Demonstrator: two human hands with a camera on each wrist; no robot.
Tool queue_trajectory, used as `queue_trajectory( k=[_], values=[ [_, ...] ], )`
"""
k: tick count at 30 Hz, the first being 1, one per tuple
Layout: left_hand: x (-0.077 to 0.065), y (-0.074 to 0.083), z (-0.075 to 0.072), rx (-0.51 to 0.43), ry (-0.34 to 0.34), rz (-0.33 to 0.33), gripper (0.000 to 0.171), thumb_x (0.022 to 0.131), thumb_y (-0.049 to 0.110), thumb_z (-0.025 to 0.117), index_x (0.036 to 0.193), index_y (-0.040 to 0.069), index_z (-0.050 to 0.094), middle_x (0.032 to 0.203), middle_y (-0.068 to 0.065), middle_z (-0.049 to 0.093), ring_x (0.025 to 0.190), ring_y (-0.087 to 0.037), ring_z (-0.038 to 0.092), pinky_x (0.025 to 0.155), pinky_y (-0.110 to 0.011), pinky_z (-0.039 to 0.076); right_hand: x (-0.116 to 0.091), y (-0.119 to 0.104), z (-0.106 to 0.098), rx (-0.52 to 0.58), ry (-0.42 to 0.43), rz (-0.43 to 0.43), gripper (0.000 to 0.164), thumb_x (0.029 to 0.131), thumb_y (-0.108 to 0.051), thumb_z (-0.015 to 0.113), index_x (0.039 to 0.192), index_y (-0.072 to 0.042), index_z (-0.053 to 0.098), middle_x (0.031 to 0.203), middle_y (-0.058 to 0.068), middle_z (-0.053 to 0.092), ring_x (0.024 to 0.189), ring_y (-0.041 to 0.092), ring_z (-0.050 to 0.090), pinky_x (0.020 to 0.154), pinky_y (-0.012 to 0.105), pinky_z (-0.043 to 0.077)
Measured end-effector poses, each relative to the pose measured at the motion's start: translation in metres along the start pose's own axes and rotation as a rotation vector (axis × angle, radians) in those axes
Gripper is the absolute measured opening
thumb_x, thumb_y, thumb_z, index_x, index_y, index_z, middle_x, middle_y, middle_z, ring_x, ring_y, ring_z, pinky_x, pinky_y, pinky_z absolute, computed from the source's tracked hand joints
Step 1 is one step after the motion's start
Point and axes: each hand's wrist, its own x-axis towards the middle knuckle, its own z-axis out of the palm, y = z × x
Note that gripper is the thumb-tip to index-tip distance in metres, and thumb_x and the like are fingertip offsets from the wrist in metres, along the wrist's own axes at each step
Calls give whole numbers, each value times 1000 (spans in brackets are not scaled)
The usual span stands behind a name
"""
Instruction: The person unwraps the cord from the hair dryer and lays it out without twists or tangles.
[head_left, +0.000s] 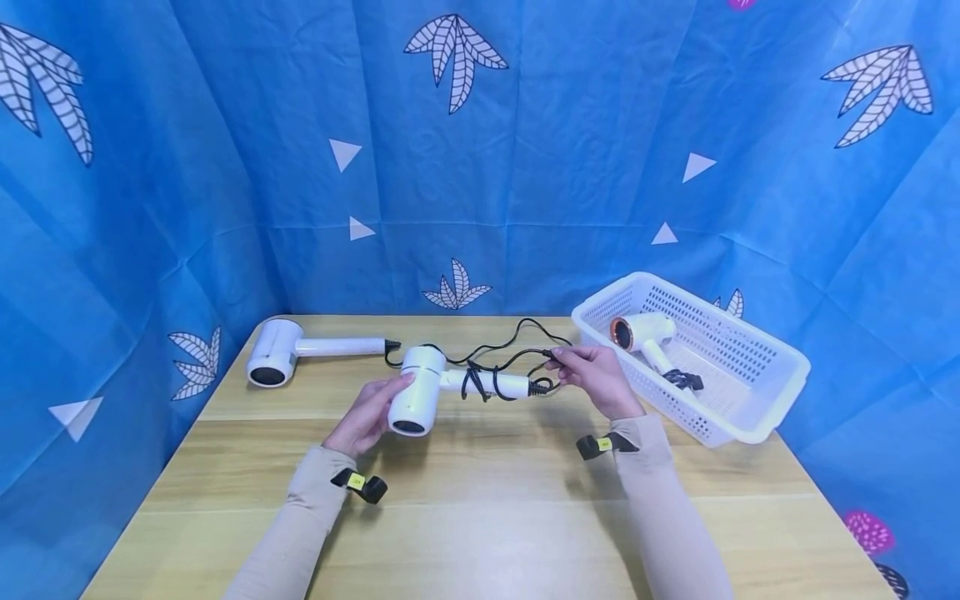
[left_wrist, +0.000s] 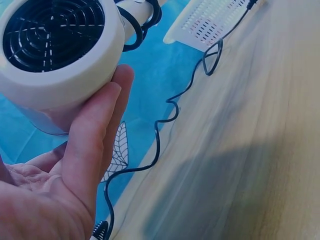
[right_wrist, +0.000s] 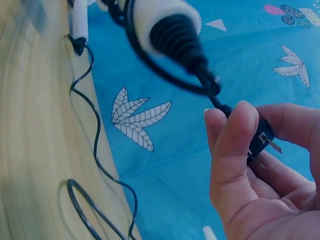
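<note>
My left hand (head_left: 369,415) grips the barrel of a white hair dryer (head_left: 417,392), held above the table with its handle pointing right. Black cord (head_left: 495,382) is looped round that handle. In the left wrist view, the round black grille (left_wrist: 52,32) faces the camera and the fingers lie along the barrel's side. My right hand (head_left: 596,379) pinches the black plug (right_wrist: 261,137) beyond the handle's end; its two metal prongs show in the right wrist view. A second white hair dryer (head_left: 273,354) lies at the table's back left, its loose cord (left_wrist: 157,135) trailing toward the right.
A white perforated basket (head_left: 780,375) stands at the table's back right, holding a third white hair dryer (head_left: 651,329) with a copper-coloured rim and a bundled cord. The wooden table (head_left: 480,517) reaches back to a blue patterned curtain (head_left: 480,167).
</note>
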Motion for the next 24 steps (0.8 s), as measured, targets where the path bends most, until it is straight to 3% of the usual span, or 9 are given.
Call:
queue_trajectory(
  k=[8, 15, 24],
  values=[
    [2, -3, 0, 26, -12, -5, 56, 108, 37, 52, 139, -9, 48, 100, 2, 74, 91, -14, 75, 79, -30, 64, -9, -12, 6, 26, 36, -53, 16, 100, -10, 67, 109, 3, 72, 91, 12, 80, 66, 8, 66, 66, 21, 60],
    [3, -5, 0, 39, -11, -18, 64, 108, 38, 52, 145, -12, 41, 101, 3, 73, 91, -13, 75, 80, -29, 64, -16, -21, 11, 43, 27, -91, 23, 100, -14, 68, 116, 3, 72, 85, 0, 80, 67, 6, 65, 65, 20, 59],
    [4, -7, 2, 31, -3, -26, 62, 107, 39, 53, 143, -12, 43, 99, 2, 73, 90, -13, 75, 79, -30, 64, -29, -38, 21, 33, -4, -136, 26, 101, -14, 67, 119, 4, 70, 88, -1, 80, 69, 7, 66, 66, 22, 59]
  ],
)
